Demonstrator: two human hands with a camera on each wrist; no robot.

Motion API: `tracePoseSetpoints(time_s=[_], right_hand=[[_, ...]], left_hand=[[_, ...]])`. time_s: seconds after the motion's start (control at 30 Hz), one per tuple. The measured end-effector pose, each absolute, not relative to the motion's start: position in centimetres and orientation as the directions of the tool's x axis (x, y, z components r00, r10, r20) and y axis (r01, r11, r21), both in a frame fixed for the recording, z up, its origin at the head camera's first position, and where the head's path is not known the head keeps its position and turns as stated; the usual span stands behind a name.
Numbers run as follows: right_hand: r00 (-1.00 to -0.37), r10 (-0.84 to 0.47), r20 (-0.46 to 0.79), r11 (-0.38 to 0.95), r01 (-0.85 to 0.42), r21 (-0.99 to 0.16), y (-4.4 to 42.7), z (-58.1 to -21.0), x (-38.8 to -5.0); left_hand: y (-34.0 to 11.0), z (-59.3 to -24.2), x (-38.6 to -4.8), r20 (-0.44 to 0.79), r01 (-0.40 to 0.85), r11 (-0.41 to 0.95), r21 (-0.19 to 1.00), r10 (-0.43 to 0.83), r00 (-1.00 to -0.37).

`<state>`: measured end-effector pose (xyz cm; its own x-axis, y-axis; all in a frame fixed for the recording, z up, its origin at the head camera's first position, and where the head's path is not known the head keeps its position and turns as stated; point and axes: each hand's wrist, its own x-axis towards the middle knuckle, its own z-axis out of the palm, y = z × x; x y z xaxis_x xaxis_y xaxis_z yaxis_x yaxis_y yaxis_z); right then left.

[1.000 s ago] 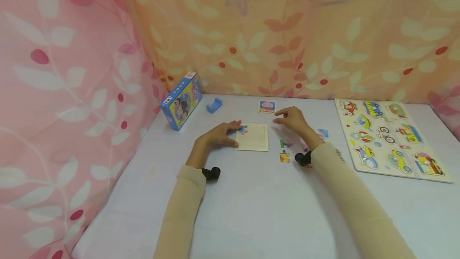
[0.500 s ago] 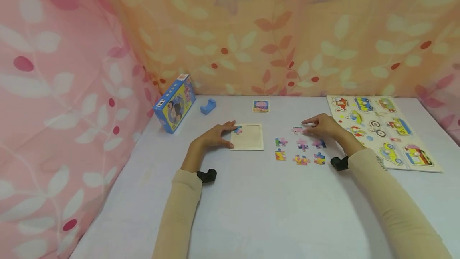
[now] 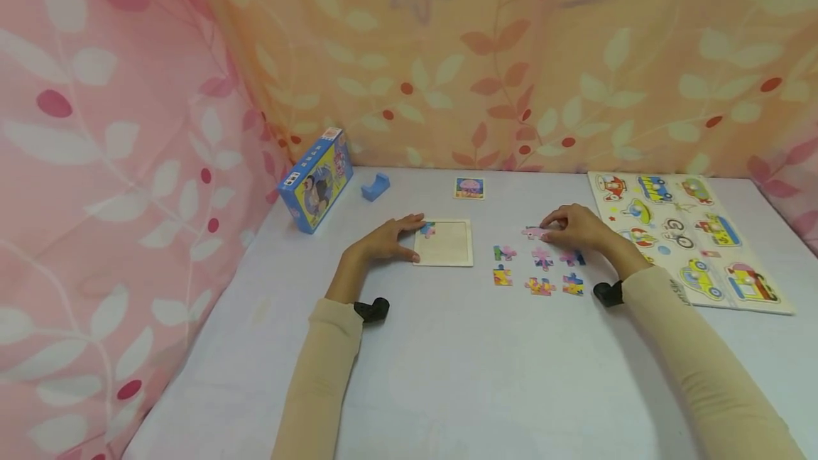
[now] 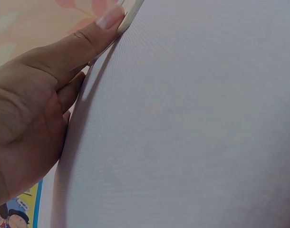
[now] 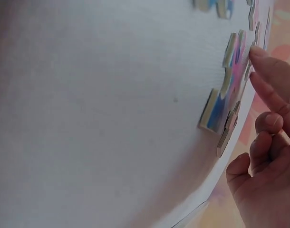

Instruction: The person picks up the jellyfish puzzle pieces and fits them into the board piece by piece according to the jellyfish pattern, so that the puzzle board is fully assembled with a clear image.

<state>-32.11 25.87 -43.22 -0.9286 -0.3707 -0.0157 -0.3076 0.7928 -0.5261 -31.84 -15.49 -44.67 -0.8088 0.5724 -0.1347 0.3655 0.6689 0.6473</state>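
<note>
My left hand (image 3: 386,240) rests at the left side of a pale square tray (image 3: 471,243), thumb and fingers spread along two corners; its thumb touches the tray edge in the left wrist view. A blue and pink puzzle piece (image 3: 427,231) lies in the tray's upper left corner. My right hand (image 3: 573,227) pinches the right part of a pink piece (image 3: 532,233) between thumb and index finger. Nearer me lie several loose pieces, among them a pink one (image 3: 542,259) and a yellow one (image 3: 502,276). In the right wrist view, a blue and pink piece (image 5: 216,111) lies beside that hand.
A picture card (image 3: 469,188) lies behind the tray. At the back left stand a blue box (image 3: 316,182) and a small blue holder (image 3: 375,187). The large vehicle puzzle board (image 3: 664,250) lies on the right, close to my right forearm.
My right hand has moved right and nearer me from beside the picture card to the loose pieces, and its fingers have closed on the pink piece. My left hand stays at the tray.
</note>
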Motion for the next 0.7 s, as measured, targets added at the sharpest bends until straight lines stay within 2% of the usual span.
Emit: tracePoseSetpoints(time_s=[0.27, 0.7], right_hand=[[-0.886, -0.462, 0.049, 0.739, -0.414, -0.532, 23.6, -42.4, -32.5], [-0.898, -0.432, 0.083, 0.644, -0.372, -0.668, 15.4, -42.2, -34.7]], left_hand=[[-15.4, -44.5, -31.8, -0.130, 0.385, 0.662, 0.643, 0.590, -0.797], [-15.3, -44.4, -31.8, -0.138, 0.376, 0.664, 0.646, 0.586, -0.798]])
